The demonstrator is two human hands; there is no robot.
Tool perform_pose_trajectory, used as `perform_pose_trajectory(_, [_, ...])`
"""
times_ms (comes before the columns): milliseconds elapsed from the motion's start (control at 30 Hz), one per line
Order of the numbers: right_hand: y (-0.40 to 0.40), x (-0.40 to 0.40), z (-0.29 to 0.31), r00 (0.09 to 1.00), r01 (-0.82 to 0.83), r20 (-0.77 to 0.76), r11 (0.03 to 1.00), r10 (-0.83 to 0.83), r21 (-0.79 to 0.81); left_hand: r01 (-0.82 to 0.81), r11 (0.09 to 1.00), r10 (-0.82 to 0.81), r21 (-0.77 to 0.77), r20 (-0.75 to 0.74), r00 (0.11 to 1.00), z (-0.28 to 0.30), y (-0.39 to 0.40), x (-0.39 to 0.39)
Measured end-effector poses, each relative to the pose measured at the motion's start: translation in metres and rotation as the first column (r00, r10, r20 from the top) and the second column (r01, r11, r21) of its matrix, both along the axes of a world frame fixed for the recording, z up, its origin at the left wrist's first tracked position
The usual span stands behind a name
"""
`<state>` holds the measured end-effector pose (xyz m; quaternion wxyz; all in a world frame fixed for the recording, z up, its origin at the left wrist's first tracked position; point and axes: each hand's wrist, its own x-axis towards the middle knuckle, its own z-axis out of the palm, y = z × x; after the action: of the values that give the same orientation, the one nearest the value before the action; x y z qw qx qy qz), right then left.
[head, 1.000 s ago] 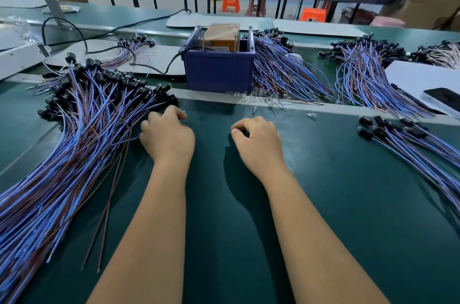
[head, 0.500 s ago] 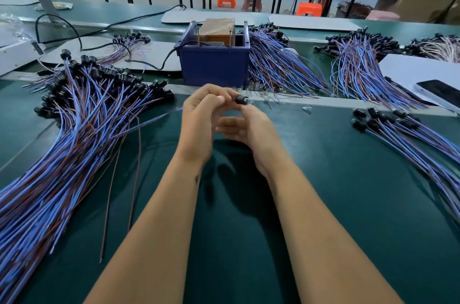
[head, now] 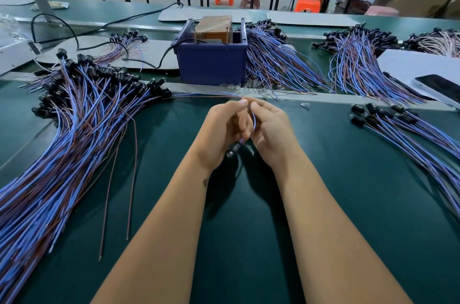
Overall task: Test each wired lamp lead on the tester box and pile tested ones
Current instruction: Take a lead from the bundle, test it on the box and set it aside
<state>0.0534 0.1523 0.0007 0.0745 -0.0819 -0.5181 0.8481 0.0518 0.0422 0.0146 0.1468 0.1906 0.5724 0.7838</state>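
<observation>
Both hands meet at frame centre, raised over the green bench mat (head: 348, 191). Left hand (head: 221, 129) and right hand (head: 270, 127) have fingers curled, together pinching one lamp lead (head: 253, 119): its blue wire runs down between the two thumbs, and its black lamp socket (head: 234, 149) hangs just below the hands, near the left wrist. Thin wire ends (head: 206, 96) stretch leftward from the fingertips toward the big pile of leads (head: 74, 129) filling the left of the frame. Tester box (head: 211, 57), a blue bin with a brown block inside, sits upper centre, apart from the hands. A smaller pile of leads (head: 410, 134) lies at right of frame. More bundles (head: 278, 60) lie right of the box, touching its side. Phone (head: 438, 86) on a white sheet (head: 398, 65) at the right edge.
</observation>
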Motion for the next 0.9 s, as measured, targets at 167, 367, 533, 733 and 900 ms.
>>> perform_pose_trajectory(167, [-0.001, 0.003, 0.002, 0.998, 0.025, -0.064, 0.995, -0.019, 0.093, -0.329, 0.940, 0.336, -0.090, 0.077, 0.939, -0.006, 0.001, -0.012])
perform_pose_trajectory(367, [-0.005, 0.007, 0.007, 0.995, -0.087, -0.032, 0.966, 0.097, 0.243, -0.487, 0.863, 0.500, -0.134, 0.087, 0.862, -0.011, -0.008, -0.023])
perform_pose_trajectory(533, [-0.008, 0.009, 0.005, 0.987, -0.134, -0.038, 0.922, 0.158, 0.363, -0.493, 0.863, 0.502, -0.112, 0.064, 0.863, -0.011, -0.008, -0.024])
perform_pose_trajectory(733, [-0.010, 0.010, 0.005, 0.983, -0.158, -0.011, 0.882, 0.182, 0.444, -0.479, 0.871, 0.486, -0.107, 0.055, 0.872, -0.012, -0.010, -0.025])
perform_pose_trajectory(900, [-0.014, 0.006, 0.005, 1.000, -0.028, 0.011, 0.968, 0.027, 0.251, -0.438, 0.865, 0.439, -0.243, -0.055, 0.897, -0.013, -0.007, -0.019])
